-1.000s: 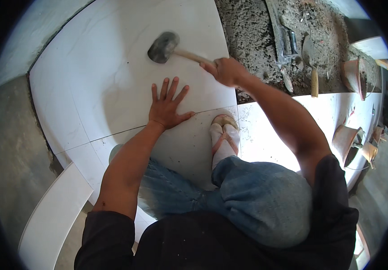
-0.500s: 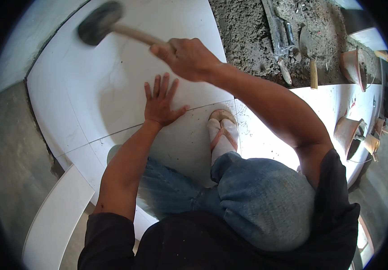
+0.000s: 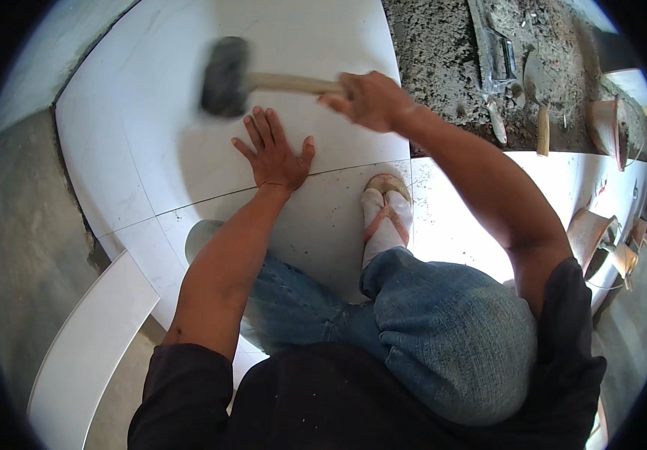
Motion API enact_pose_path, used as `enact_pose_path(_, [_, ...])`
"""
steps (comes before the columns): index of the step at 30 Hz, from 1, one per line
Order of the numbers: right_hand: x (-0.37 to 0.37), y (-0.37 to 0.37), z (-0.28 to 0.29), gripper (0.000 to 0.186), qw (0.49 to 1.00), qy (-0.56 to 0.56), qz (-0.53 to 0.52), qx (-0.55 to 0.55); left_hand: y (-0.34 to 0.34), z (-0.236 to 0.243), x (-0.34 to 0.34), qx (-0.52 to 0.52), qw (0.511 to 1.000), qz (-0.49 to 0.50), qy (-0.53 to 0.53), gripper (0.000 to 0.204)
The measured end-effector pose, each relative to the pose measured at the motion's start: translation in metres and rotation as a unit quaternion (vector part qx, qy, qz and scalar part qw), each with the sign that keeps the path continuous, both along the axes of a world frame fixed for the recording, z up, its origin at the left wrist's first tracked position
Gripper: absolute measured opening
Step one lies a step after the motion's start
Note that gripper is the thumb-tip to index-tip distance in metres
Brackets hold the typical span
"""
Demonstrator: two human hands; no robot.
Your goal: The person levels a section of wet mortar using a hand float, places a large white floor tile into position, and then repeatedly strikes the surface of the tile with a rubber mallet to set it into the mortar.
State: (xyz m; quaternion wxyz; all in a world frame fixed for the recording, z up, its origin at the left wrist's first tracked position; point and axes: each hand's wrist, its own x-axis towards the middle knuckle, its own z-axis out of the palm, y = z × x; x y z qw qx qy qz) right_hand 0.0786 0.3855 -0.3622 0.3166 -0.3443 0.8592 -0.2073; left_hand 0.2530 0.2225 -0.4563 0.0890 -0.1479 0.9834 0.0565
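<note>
White floor tiles point(image 3: 166, 135) cover most of the head view, meeting a grey wall point(image 3: 16, 217) at the left and a rough, dark mortar bed point(image 3: 440, 82) at the upper right. Straight edges bow toward the black rim, which cuts off the walls, the white panel point(image 3: 91, 352) at the lower left and the things crowded at the far right. There, two reddish-brown buckets point(image 3: 605, 127) can be made out, but the smaller pieces beside the nearer one are unclear. The person's left foot is hidden; the right foot point(image 3: 387, 217), in a pale sock and sandal, stands below a tile joint.

The mallet point(image 3: 271, 81) is over the large far tile, beyond the left hand. Its dark head is blurred, so whether it touches the tile cannot be told. The handle's butt is concealed in the right hand point(image 3: 372, 101), which is closed around the wood. The handle's long axis runs nearly crosswise, head toward the left, dipping slightly toward the grip; the head itself lies across it, near to far.

The left hand point(image 3: 277, 161) grips nothing: it rests palm down, fingers spread and pointing away, just below the mallet head.

On the mortar lie a wooden-handled trowel point(image 3: 542, 131) and a pale-handled flat tool point(image 3: 497, 120).
</note>
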Motion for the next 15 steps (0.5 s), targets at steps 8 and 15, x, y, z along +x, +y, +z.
enact_pose_path(8, [0.008, -0.012, 0.013, 0.067, 0.993, -0.058, -0.094, -0.043, -0.002, -0.001, 0.005, -0.001, 1.0, 0.0, 0.006, 0.095])
enact_pose_path(15, [0.004, -0.043, 0.025, 0.063, 0.977, 0.119, -0.094, -0.148, -0.001, -0.002, -0.002, 0.012, 1.0, -0.003, 0.001, 0.092])
